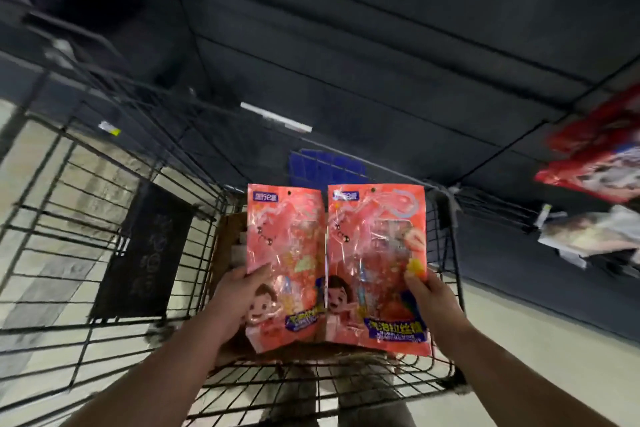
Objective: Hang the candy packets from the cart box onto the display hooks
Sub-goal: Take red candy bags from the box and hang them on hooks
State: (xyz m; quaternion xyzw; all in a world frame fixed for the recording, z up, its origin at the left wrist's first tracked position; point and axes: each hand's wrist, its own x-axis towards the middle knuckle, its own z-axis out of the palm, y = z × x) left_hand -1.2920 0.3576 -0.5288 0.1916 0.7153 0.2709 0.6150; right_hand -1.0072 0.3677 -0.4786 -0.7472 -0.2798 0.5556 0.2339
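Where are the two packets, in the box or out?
Out. The left hand holds the left packet, the right hand the right packet, both upright above the box.

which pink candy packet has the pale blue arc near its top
The glossy pink candy packet in the right hand: a pale blue arc curves by its top corner. The matching packet in the left hand shows none.

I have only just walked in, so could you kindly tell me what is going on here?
A person is restocking candy. The left hand holds the left packet by its lower edge, and the right hand pinches the right packet at its side. The two pink packets are upright, side by side, above the cardboard box in the wire cart. Neither is hung yet. Some red packets hang on the dark display at the right.
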